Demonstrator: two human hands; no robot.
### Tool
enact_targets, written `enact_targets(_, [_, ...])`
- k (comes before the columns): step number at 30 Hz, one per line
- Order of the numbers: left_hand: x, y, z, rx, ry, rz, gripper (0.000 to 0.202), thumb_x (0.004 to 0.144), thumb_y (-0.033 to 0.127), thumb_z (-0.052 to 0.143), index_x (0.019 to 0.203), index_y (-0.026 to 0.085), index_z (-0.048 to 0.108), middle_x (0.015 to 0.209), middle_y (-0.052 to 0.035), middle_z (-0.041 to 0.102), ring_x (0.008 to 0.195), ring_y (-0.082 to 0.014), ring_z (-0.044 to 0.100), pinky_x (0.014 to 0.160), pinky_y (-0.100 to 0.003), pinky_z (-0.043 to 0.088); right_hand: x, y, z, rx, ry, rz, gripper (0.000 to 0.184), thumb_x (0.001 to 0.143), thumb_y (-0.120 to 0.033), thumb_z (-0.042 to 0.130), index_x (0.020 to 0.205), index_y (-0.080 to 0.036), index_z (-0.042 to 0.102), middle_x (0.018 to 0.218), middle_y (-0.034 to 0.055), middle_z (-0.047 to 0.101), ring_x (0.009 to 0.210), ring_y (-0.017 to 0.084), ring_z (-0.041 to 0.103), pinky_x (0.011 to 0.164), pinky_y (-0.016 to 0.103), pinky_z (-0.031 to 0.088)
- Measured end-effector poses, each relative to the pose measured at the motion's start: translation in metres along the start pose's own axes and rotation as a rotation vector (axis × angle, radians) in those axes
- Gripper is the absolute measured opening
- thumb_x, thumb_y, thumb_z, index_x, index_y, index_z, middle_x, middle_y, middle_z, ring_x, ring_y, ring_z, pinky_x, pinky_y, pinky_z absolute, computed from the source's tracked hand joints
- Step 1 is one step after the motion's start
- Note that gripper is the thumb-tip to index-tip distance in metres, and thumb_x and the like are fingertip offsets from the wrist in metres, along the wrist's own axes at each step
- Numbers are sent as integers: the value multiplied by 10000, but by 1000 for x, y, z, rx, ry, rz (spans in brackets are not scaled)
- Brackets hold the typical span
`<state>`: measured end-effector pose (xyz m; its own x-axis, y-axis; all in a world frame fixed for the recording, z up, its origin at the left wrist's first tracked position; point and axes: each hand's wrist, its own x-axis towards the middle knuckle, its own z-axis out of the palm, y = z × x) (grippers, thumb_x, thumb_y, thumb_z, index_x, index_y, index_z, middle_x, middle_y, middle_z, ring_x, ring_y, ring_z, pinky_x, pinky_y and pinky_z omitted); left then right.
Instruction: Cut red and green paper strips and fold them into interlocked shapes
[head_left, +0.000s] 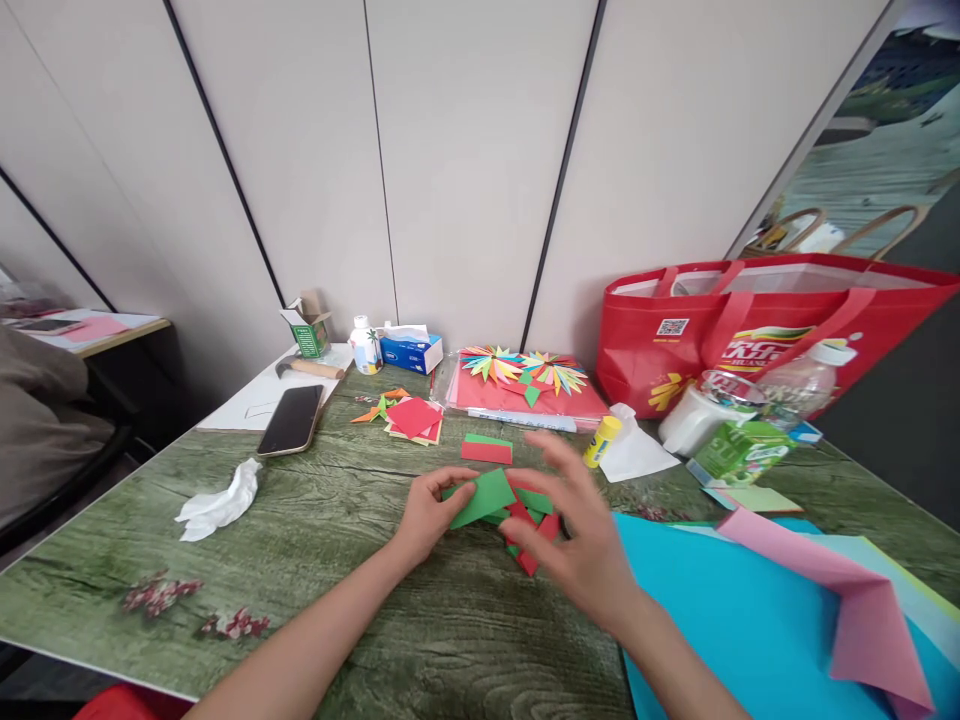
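Soft, even indoor light, fairly bright; source out of frame, perhaps overhead. Wall palest mid-view, greyer toward the left. Right hand blurred, worst at the fingers; left hand crisper. Shadows faint, diffuse on the table. Phone by the table's left edge: dull sheen. Wide-lens stretch: red bag drawn out at the far right corner, wall seams leaning.

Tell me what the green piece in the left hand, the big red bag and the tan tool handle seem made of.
Green piece: paper or thin card, matte; flat with straight edges.
Red bag: possibly coated non-woven fabric, slight sheen; creased walls, floppy straps.
Tool handle: likely wood, by its pale tan colour; grain too small to see.
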<state>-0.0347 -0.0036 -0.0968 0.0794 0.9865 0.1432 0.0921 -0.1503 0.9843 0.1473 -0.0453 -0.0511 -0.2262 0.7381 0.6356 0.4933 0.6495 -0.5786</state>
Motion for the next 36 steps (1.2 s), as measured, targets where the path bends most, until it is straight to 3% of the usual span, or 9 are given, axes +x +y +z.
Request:
enact_targets(3, [0, 1, -1, 21, -60, -12, 184, 685, 270, 634, 821, 161, 692, 872, -63, 702, 837, -209, 619, 740, -282, 469, -5, 14, 25, 28, -283, 45, 378, 718, -286, 638, 1078, -256, 530, 1360, 80, 345, 1240, 265, 339, 956, 432, 375])
enact_targets(5, [0, 1, -1, 1, -95, -44, 199, 687, 276, 632, 837, 158, 690, 877, -68, 700, 834, -206, 619, 730, -277, 471, -11, 25, 38, 65, -302, 106, 275, 712, -276, 642, 964, -232, 542, 1323, 83, 389, 1205, 245, 393, 934, 406, 395])
enact_targets(8, [-1, 0, 0, -12, -101, -83, 213, 675, 283, 649, 843, 157, 679, 877, -66, 690, 812, -192, 614, 677, -248, 475, -20, 36, 47, 97, -221, 123, 100, 751, -251, 598, 813, -213, 530, 1175, 91, 512, 1110, 228, 483, 874, 373, 434])
enact_targets(12, [-1, 2, 1, -72, -123, -192, 314, 694, 366, 628, 929, 158, 632, 862, -61, 664, 604, -141, 589, 441, -199, 427, -22, 40, 48, 113, -126, 131, 96, 744, -241, 610, 806, -212, 543, 1042, 89, 570, 978, 225, 554, 798, 347, 461])
enact_targets(14, [-1, 4, 1, -195, -153, -148, 419, 672, 358, 658, 1036, 168, 575, 932, -77, 649, 696, -164, 604, 499, -214, 460, -19, 39, 45, 131, -71, 158, 138, 724, -252, 634, 829, -213, 553, 1013, 86, 585, 958, 230, 559, 796, 356, 458])
enact_targets(18, [-1, 7, 1, -325, -248, -32, 597, 538, 208, 772, 1086, 184, 536, 1093, -110, 601, 1008, -239, 543, 789, -299, 461, -14, 37, 40, 215, 38, 249, 128, 714, -267, 645, 811, -213, 580, 976, 78, 611, 926, 232, 572, 792, 371, 456])
enact_targets(22, [-1, 7, 2, -291, -236, -97, 480, 593, 177, 731, 1038, 166, 550, 1075, -108, 619, 962, -224, 574, 785, -312, 462, -14, 35, 37, 267, 42, 285, 100, 707, -273, 656, 782, -215, 625, 954, 70, 621, 894, 221, 585, 801, 372, 451])
enact_targets(27, [-3, 8, 3, -286, -241, -150, 557, 577, 167, 740, 1086, 172, 513, 1013, -86, 662, 882, -197, 613, 760, -294, 471, -16, 33, 38, 272, 37, 336, 117, 687, -286, 674, 761, -202, 638, 864, 59, 640, 832, 214, 599, 758, 342, 463])
enact_targets(36, [-6, 8, 7, -249, -109, -190, 268, 599, 225, 724, 834, 154, 616, 794, -54, 714, 717, -176, 645, 677, -275, 494, -18, 29, 47, 472, -77, 548, 268, 697, -316, 645, 929, -194, 589, 900, 57, 657, 693, 186, 631, 583, 288, 519])
